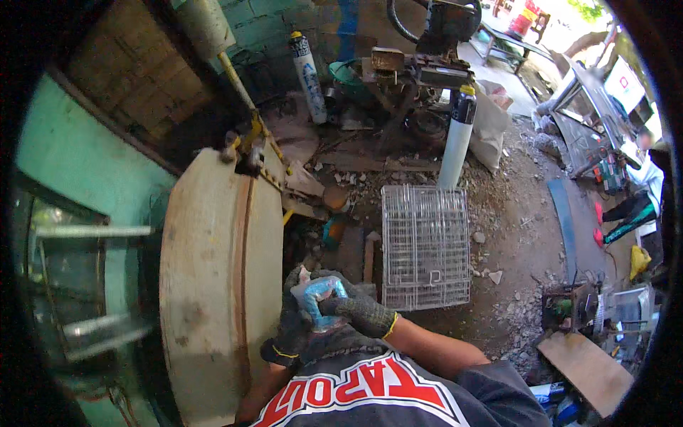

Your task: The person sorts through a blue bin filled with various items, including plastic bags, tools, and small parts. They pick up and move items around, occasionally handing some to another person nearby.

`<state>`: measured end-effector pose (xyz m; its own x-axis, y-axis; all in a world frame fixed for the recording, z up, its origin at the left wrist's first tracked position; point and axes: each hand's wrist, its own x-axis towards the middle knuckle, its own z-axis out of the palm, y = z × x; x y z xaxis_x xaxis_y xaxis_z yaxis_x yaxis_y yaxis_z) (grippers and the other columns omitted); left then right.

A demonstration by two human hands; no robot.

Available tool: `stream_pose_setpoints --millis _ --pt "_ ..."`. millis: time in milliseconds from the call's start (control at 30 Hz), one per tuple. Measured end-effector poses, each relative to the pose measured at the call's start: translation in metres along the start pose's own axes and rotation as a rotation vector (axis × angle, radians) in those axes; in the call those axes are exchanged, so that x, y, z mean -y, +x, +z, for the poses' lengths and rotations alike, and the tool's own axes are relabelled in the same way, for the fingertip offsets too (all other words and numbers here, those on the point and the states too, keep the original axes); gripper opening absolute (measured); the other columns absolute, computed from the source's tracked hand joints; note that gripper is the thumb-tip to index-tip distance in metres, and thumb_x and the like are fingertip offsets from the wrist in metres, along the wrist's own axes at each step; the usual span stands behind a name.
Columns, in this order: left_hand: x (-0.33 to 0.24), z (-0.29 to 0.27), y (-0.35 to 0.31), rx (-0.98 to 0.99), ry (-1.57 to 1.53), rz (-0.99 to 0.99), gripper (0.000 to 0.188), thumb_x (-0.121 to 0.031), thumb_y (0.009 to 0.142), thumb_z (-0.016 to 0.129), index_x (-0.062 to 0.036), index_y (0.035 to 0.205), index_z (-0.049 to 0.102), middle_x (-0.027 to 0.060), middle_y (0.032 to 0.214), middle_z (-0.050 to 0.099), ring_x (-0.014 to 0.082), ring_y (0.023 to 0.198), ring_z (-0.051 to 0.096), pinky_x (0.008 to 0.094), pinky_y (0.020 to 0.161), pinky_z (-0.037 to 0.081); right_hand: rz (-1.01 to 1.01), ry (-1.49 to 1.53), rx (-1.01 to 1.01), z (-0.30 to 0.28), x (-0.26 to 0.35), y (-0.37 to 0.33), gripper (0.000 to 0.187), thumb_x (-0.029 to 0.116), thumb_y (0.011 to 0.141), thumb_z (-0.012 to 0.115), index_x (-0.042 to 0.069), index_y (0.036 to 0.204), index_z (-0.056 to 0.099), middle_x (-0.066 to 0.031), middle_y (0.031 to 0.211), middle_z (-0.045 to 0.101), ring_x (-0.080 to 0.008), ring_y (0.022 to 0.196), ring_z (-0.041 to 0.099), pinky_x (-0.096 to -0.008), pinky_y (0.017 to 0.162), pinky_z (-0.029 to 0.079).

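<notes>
In front of my chest I hold a crinkled, shiny blue-and-clear plastic packet (329, 322) in both hands. What is inside it I cannot make out. My left hand (288, 322), in a dark grey knit glove with a yellow-edged cuff, grips the packet's left side. From the right, my right hand (364, 314), gloved the same way, closes on it with the thumb lying across its front. A small pale tip shows above the left fingers. Just beyond my right hand lies a wire cage panel (425, 245) on the ground.
A large pale wooden panel (203, 285) stands close on my left. Two tall cylinders with yellow caps, one farther left (309, 82) and one behind the cage (457, 135), stand ahead. A white sack (491, 128) leans near a machine stand. Another person (640, 203) is at far right.
</notes>
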<state>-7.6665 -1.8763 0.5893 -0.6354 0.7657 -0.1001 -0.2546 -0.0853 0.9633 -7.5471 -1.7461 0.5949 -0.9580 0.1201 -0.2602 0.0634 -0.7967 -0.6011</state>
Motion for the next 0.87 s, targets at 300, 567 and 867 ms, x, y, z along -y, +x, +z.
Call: stream_pose_setpoints --millis 300,567,867 --pt "-0.018 -0.117 0.201 0.251 -0.287 -0.416 0.072 -0.054 0.100 0.065 -0.0073 0.150 0.045 0.0061 0.132 0.059 0.0189 0.116 0.059 0.0401 0.104 0.051 -0.179 -1.015 -0.337 0.056 0.103 0.178 0.083 0.055 0.089 0.074 0.005 0.149 0.047 -0.0243 0.148 0.047 -0.0428 0.135 0.049 -0.0451 0.115 0.040" --pt "0.002 -0.151 0.307 0.417 -0.958 -0.449 0.084 -0.064 0.084 0.072 -0.0109 0.145 0.049 0.0124 0.137 0.057 0.0322 0.123 0.058 0.0495 0.106 0.050 -0.193 -1.291 -0.288 0.069 0.202 0.247 0.054 0.041 0.108 0.050 0.010 0.151 0.045 -0.0299 0.153 0.044 -0.0512 0.140 0.043 -0.0527 0.118 0.037" --pt "-0.076 -0.068 0.453 0.092 0.699 0.675 0.039 -0.024 0.083 0.081 -0.0148 0.118 0.068 0.0046 0.088 0.060 0.0305 0.084 0.061 0.0446 0.071 0.048 -0.015 -1.585 -0.493 0.027 0.324 0.326 0.057 0.048 0.101 0.059 0.007 0.141 0.058 -0.0261 0.134 0.063 -0.0427 0.123 0.062 -0.0500 0.100 0.052"
